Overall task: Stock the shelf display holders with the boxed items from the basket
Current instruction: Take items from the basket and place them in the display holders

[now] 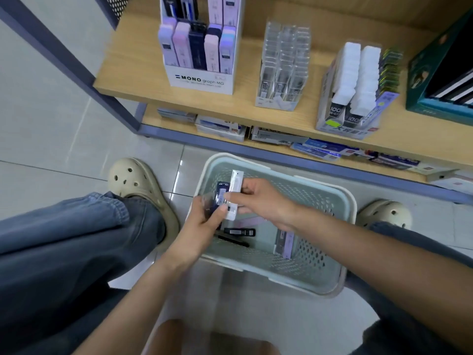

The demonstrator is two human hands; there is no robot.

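Overhead, slim white box (236, 183) — dark labelled box (220, 193), pale basket (281, 265)

Left hand (203, 219) holds dark box (221, 197), right hand (261, 201) white box (236, 184), above basket (351, 201)

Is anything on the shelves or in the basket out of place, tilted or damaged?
Nothing looks spilled or damaged. The only untidy spot is the lower shelf, where flat boxes lie overlapped at uneven angles near the front edge.
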